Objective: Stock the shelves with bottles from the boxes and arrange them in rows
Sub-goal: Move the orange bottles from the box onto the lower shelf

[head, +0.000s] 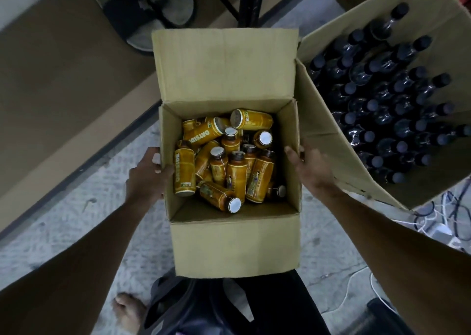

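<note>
We look down on a speckled concrete floor (84,222); to the right stands a large carton (356,18) packed with upright dark bottles (382,100), caps up; just beside it, in the middle, is a smaller open cardboard box (234,245), its flaps spread; inside lie yellow bottles (237,171), a few upright, most tumbled on their sides in a loose heap; our left hand (145,174) grips the box's left wall, fingers curled at the rim; our right hand (311,166) holds the right wall, thumb hooked over the edge, the other fingers hidden behind cardboard, so they seem clasped around it though we cannot be sure.
</note>
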